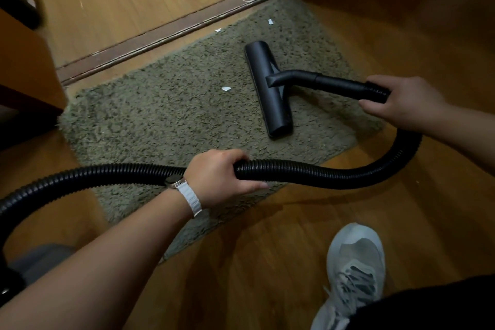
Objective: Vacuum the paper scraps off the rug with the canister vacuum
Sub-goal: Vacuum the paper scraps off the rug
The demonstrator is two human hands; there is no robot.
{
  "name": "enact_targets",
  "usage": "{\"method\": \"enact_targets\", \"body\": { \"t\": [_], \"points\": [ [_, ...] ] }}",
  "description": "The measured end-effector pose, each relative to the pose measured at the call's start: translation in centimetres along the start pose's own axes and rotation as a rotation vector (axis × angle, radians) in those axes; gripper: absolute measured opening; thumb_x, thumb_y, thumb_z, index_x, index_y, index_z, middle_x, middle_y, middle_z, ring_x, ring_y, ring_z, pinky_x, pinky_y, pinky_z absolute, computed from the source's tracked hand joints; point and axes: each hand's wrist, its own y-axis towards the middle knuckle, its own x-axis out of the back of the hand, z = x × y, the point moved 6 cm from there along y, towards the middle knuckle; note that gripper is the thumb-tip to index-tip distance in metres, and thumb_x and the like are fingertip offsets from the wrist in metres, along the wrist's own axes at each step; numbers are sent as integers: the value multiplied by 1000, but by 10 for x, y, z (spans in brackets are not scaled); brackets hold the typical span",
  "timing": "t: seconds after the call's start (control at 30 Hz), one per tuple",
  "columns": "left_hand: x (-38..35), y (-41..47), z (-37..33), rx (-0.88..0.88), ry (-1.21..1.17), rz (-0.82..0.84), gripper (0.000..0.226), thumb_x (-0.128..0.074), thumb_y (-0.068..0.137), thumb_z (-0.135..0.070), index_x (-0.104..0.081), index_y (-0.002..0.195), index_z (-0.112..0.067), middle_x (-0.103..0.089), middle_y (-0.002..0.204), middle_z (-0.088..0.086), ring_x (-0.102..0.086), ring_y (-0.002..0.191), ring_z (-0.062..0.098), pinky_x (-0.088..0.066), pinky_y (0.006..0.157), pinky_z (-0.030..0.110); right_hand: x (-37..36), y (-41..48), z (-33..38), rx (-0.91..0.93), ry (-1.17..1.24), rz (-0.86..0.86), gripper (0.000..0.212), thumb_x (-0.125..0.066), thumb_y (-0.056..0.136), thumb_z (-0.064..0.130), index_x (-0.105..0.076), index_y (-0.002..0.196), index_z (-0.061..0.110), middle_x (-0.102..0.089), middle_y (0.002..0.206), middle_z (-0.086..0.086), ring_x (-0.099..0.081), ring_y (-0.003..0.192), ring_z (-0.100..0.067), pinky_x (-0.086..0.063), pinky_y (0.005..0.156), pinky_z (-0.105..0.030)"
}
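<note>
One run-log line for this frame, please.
left hand grips hose | right hand holds wand | nozzle on rug | scrap left of nozzle | two scraps near far edge

Black floor nozzle (268,88) lies flat on shaggy rug (160,120) beside white scrap (226,89).

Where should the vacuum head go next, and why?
Probably slide the floor nozzle a little left over the nearest paper scrap, which lies on the rug just beside it. The right hand grips the wand at its end to steer; the left hand holds the hose.
</note>
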Motion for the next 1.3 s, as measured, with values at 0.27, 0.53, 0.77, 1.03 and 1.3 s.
{"method": "enact_targets", "body": {
  "t": [0.27, 0.53, 0.77, 1.03, 1.3],
  "points": [
    [11, -16, 27, 30, 12, -6, 73, -45, 60, -88, -64, 104, -33, -51, 67, -20, -55, 67, 6, -44, 59, 24, -8, 19, 43, 82, 35, 9, 31, -62, 95, 37, -59, 124, 27, -59, 80, -4, -55, 63, -23, -39, 55, -33],
    [23, -30, 47, 74, 24, -42, 64, -52, 64, -86, -64, 95, -31, -63, 72, -13, -60, 68, 7, -52, 62, 28, -16, 38, 82, 130, -4, 40, 28, -63, 92, 44, -58, 118, 34, -62, 82, -5, -59, 66, -25, -49, 59, -40],
    [26, -48, 58, 106, 59, -34, 64, -50, 64, -87, -63, 93, -32, -61, 68, -12, -59, 64, 6, -52, 62, 28, -24, 35, 110, 169, -52, 58, 37, -64, 92, 44, -57, 127, 33, -61, 82, 0, -58, 66, -21, -51, 63, -40],
    [27, -54, 51, 82, 131, -32, 62, -51, 67, -86, -64, 92, -31, -61, 67, -12, -58, 61, 4, -52, 59, 26, -28, 19, 117, 236, -121, 97, 52, -65, 92, 43, -51, 141, 33, -54, 73, 10, -50, 56, -10, -31, 48, -27],
    [30, -45, 43, 95, 79, -72, 62, -54, 66, -85, -64, 96, -31, -58, 67, -14, -56, 61, 4, -47, 55, 24, -3, 17, 69, 75, 38, 6, 35, -63, 95, 38, -58, 127, 26, -61, 83, -8, -57, 63, -27, -40, 54, -33]
  ]
}}
